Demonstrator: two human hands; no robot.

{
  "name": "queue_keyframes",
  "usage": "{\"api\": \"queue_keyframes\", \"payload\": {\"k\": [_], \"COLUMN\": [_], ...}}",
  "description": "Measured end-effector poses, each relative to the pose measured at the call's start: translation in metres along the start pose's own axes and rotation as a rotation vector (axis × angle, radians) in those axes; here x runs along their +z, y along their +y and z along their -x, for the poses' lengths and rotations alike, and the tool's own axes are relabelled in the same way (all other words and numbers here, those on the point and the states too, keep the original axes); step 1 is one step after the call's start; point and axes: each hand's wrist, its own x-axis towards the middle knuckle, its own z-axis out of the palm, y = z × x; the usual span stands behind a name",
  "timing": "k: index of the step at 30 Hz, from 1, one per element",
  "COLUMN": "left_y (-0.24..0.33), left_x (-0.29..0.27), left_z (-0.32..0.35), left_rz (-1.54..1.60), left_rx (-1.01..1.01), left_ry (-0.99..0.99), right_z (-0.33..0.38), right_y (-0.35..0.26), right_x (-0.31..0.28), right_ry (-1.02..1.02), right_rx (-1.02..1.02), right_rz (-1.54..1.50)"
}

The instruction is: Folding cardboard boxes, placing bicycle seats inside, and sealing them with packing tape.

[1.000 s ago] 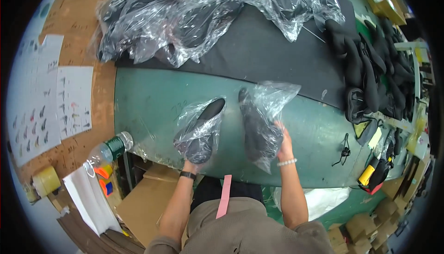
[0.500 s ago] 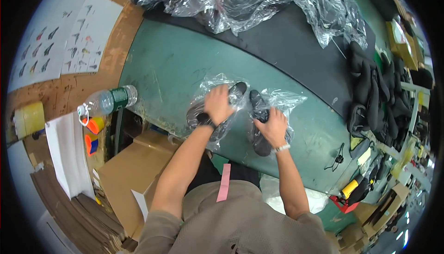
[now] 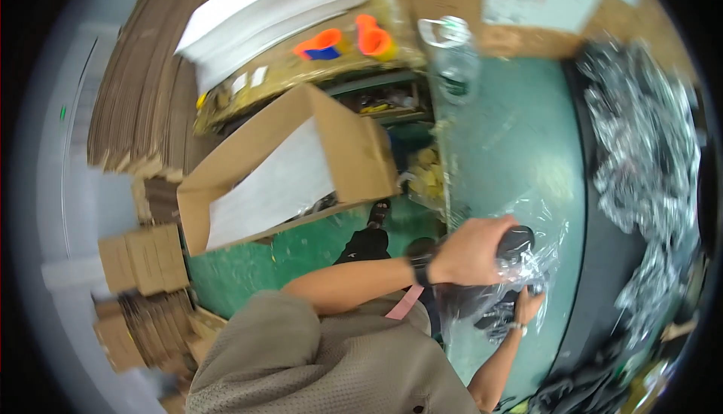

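My left hand (image 3: 473, 251) is closed around a black bike saddle (image 3: 517, 243) wrapped in a clear plastic bag (image 3: 546, 222). The saddle's rounded narrow end sticks out past my fingers, and most of its body is hidden beneath the hand. Close by, on the side nearer the lower edge, my right hand (image 3: 529, 305) grips a second bagged black saddle (image 3: 495, 317). Both saddles are over the green tabletop (image 3: 520, 143) beside its near edge. The bags crumple together, so where one saddle stops and the other starts is hard to make out.
A large open cardboard box (image 3: 350, 146) with a white sheet (image 3: 279, 177) inside stands left of the table. A clear bottle (image 3: 456, 64) is at the table's far end. Crumpled plastic (image 3: 640, 143) lies along the right side. Stacked cardboard (image 3: 143, 75) stands far left.
My view has turned left, bringing the open box into sight. My hands, earlier laid on the two bagged saddles apart on the table, now grip them close together.
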Motion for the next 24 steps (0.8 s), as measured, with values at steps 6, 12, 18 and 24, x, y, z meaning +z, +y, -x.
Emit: {"api": "queue_keyframes", "payload": {"k": [6,12,18,24], "left_y": [0.031,-0.094,-0.194,-0.319], "left_x": [-0.302,-0.492,-0.575,-0.591], "left_z": [0.144,0.302,0.449,0.517], "left_rz": [-0.476,-0.605,-0.728,-0.704], "left_rx": [0.021,-0.485,-0.919,-0.911], "left_ry": [0.556,0.532,0.346,0.329], "right_z": [0.098,0.306,0.467,0.519], "right_y": [-0.134,-0.356,-0.544,-0.581], "right_x": [-0.036,-0.055,0.090,0.277], "right_ry": [0.067,-0.118,-0.850,-0.891], "right_rx": [-0.313,-0.954,-0.976,-1.142], "right_rz": [-0.113,-0.887,-0.414,0.095]}}
